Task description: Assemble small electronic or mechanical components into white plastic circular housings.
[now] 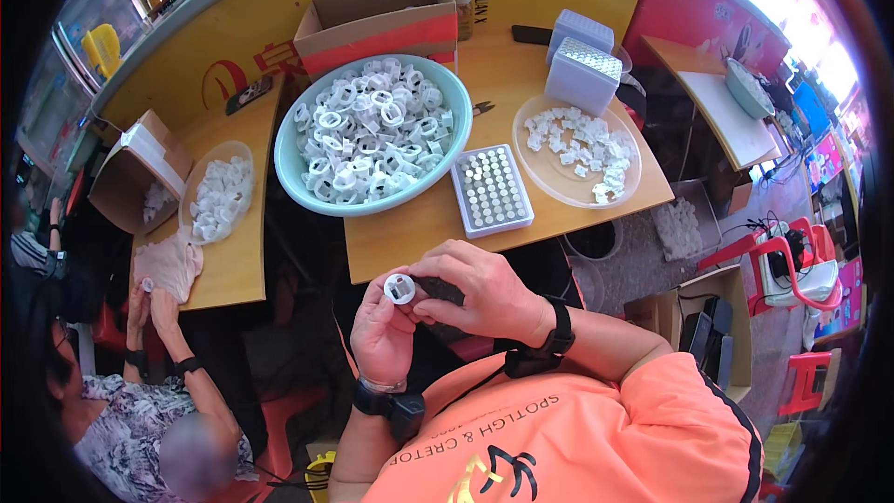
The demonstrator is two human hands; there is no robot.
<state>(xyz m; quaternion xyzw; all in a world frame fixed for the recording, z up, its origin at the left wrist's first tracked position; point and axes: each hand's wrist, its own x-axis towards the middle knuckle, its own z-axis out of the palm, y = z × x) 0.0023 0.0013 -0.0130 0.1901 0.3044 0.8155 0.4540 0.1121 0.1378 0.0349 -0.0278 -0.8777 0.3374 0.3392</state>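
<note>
My left hand [384, 333] is closed on a small round white plastic part [399, 281], held near the table's front edge. Its face shows a dark, squarish recess in the middle. From the right, my right hand [480, 287] curls its fingers and thumb against the same part's edge; the fingertips are partly hidden. Just beyond my hands, a white tray [473, 228] holds several rows of round silvery pieces. A large light-blue basin [291, 188] behind it is heaped with white plastic ring-shaped parts [372, 121].
On the wooden table [382, 256], a clear round dish [559, 184] holds small white pieces. Behind stand stacked white trays [579, 84] and a cardboard box [372, 33]. At left, a co-worker's hands [156, 307] hold a small part beside another dish [244, 163].
</note>
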